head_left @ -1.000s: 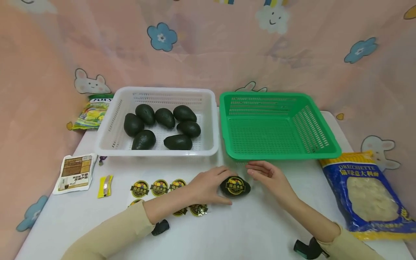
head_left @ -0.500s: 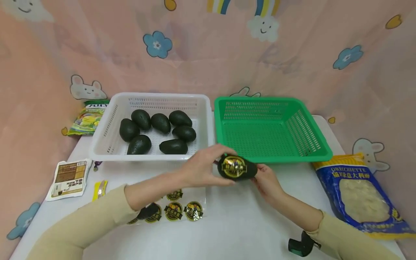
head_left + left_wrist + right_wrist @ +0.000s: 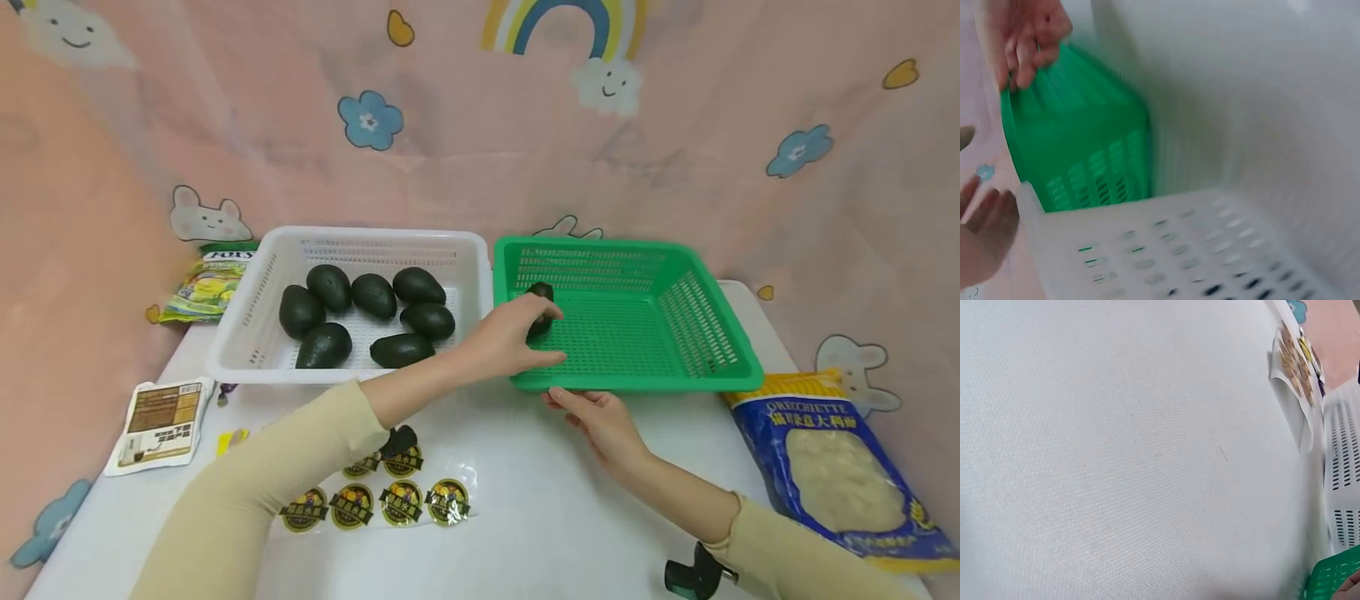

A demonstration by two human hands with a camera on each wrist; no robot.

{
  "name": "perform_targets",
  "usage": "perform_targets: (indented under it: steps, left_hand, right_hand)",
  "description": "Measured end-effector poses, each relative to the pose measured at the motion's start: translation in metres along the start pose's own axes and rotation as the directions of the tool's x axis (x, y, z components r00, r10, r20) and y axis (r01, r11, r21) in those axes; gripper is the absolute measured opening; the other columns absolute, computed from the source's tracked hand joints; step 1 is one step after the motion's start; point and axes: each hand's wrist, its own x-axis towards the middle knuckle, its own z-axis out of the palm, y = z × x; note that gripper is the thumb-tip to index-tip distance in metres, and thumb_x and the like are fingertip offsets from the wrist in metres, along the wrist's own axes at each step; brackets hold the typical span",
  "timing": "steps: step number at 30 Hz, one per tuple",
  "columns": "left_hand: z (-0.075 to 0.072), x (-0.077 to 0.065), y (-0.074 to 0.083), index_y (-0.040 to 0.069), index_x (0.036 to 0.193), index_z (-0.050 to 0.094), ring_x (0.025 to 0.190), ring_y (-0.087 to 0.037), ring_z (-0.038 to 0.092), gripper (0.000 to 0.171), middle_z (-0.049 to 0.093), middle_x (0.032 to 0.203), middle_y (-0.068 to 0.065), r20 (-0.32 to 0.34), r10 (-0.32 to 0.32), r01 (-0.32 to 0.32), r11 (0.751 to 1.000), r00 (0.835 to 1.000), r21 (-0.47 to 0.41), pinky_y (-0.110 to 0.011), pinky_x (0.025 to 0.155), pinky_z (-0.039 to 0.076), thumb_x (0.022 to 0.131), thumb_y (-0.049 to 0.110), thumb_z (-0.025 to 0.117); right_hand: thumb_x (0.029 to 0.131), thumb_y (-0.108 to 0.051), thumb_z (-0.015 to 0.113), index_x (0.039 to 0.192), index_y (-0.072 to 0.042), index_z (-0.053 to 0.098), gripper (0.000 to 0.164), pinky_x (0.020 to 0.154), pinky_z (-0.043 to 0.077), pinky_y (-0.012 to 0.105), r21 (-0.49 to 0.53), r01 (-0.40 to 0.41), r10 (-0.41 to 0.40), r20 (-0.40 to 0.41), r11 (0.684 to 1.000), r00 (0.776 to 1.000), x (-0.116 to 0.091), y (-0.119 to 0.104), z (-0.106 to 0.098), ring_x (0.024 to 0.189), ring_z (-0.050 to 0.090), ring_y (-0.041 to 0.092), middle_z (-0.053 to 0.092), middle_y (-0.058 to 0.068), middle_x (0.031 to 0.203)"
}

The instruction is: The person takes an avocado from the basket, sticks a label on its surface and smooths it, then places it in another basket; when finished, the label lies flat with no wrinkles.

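My left hand (image 3: 510, 337) is over the left end of the green basket (image 3: 742, 383), its thumb and fingers spread apart. Just behind its fingers a dark avocado (image 3: 542, 291) lies in the basket, partly covered by the hand. In the left wrist view, the spread left hand (image 3: 985, 240) appears at the left edge. My right hand (image 3: 600, 425) holds the basket's front rim between thumb and fingers; the left wrist view shows these fingers (image 3: 1025, 62) bent over the rim.
A white basket (image 3: 217, 367) with several avocados stands left of the green one. A sheet of round stickers (image 3: 401, 502) lies in front. At right is a blue pasta bag (image 3: 847, 467); at left, a white packet (image 3: 161, 423) and a green-yellow bag (image 3: 210, 283).
The stickered avocado has gone from the table, through both hands, into the green basket with the left hand. The right hand has left the avocado and taken the basket's rim.
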Motion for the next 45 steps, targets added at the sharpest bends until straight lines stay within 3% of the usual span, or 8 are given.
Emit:
perform_targets:
  steps: [4, 8, 13, 16, 19, 26, 35, 45]
  left_hand:
    - [0.004, -0.049, 0.000, 0.008, 0.109, 0.067, 0.095, -0.012, 0.063, 0.022, 0.067, 0.107, -0.001, 0.048, 0.065, -0.045, 0.944, 0.997, -0.327, -0.028, 0.083, 0.054, 0.090, 0.017, 0.071]
    - [0.011, -0.104, -0.019, 0.009, 0.111, 0.068, 0.094, -0.015, 0.065, 0.021, 0.070, 0.105, -0.005, 0.213, -0.057, 0.164, 0.833, 0.975, -0.529, -0.031, 0.082, 0.054, 0.095, 0.020, 0.066]
    - [0.004, -0.147, -0.057, -0.002, 0.123, 0.060, 0.104, -0.029, 0.063, 0.038, 0.064, 0.117, -0.022, 0.186, -0.388, 0.399, 0.596, 0.903, -0.696, -0.037, 0.089, 0.053, 0.099, 0.027, 0.060]
    - [-0.006, -0.157, -0.070, -0.007, 0.123, 0.059, 0.108, -0.027, 0.061, 0.048, 0.062, 0.120, -0.023, 0.112, -0.521, 0.391, 0.463, 0.846, -0.796, -0.038, 0.094, 0.050, 0.099, 0.034, 0.058]
    - [-0.012, -0.158, -0.074, -0.005, 0.117, 0.063, 0.106, -0.023, 0.062, 0.048, 0.065, 0.117, -0.017, 0.095, -0.563, 0.367, 0.392, 0.821, -0.844, -0.037, 0.095, 0.050, 0.099, 0.039, 0.056]
    - [-0.013, -0.161, -0.072, -0.005, 0.116, 0.064, 0.100, -0.018, 0.062, 0.046, 0.068, 0.110, -0.008, 0.073, -0.569, 0.362, 0.414, 0.819, -0.835, -0.033, 0.090, 0.052, 0.101, 0.037, 0.053]
    - [-0.010, -0.163, -0.071, -0.005, 0.116, 0.065, 0.099, -0.018, 0.062, 0.047, 0.069, 0.107, -0.005, 0.077, -0.571, 0.380, 0.434, 0.818, -0.817, -0.033, 0.088, 0.052, 0.101, 0.038, 0.053]
    - [-0.010, -0.164, -0.072, -0.003, 0.115, 0.065, 0.096, -0.016, 0.063, 0.048, 0.069, 0.105, -0.007, 0.089, -0.580, 0.400, 0.436, 0.810, -0.806, -0.033, 0.086, 0.052, 0.100, 0.041, 0.054]
  right_hand:
    - [0.094, -0.026, 0.067, 0.100, -0.008, 0.073, 0.020, 0.096, 0.041, 0.037, 0.004, 0.007, -0.007, -0.020, 1.000, 1.000, 0.002, 0.002, 0.001, 0.104, 0.060, 0.017, 0.072, -0.002, 0.095]
    - [0.093, -0.027, 0.068, 0.106, -0.003, 0.070, 0.027, 0.094, 0.043, 0.035, 0.003, -0.017, 0.017, -0.033, 1.000, 0.999, -0.001, 0.001, 0.003, 0.107, 0.059, 0.021, 0.072, -0.002, 0.097]
    - [0.094, -0.026, 0.067, 0.117, 0.000, 0.063, 0.035, 0.088, 0.047, 0.032, -0.086, -0.076, 0.089, 0.167, 0.993, 0.982, -0.007, -0.007, 0.012, 0.103, 0.060, 0.022, 0.070, 0.001, 0.106]
    - [0.094, -0.023, 0.066, 0.116, -0.001, 0.062, 0.031, 0.084, 0.050, 0.033, -0.244, 0.014, 0.090, 0.407, 0.970, 0.909, -0.006, -0.026, 0.027, 0.099, 0.061, 0.024, 0.069, 0.007, 0.110]
    - [0.094, -0.021, 0.066, 0.111, -0.006, 0.066, 0.022, 0.081, 0.051, 0.036, -0.362, 0.234, 0.036, 0.603, 0.902, 0.797, 0.003, -0.064, 0.052, 0.096, 0.062, 0.026, 0.069, 0.007, 0.108]
    - [0.097, -0.021, 0.062, 0.113, -0.012, 0.066, 0.018, 0.087, 0.051, 0.036, -0.407, 0.578, -0.007, 0.813, 0.707, 0.582, 0.072, -0.159, 0.122, 0.097, 0.060, 0.020, 0.066, 0.003, 0.108]
    - [0.094, -0.012, 0.065, 0.126, -0.009, 0.061, 0.032, 0.091, 0.050, 0.035, -0.650, 0.482, 0.382, 0.748, 0.588, 0.542, 0.178, -0.163, 0.184, 0.115, 0.056, 0.018, 0.059, 0.006, 0.125]
    - [0.083, -0.015, 0.078, 0.146, -0.024, 0.045, 0.071, 0.089, 0.052, 0.035, -0.819, 0.415, 0.693, 0.563, 0.397, 0.449, 0.194, -0.122, 0.208, 0.138, 0.034, 0.023, 0.033, 0.005, 0.153]
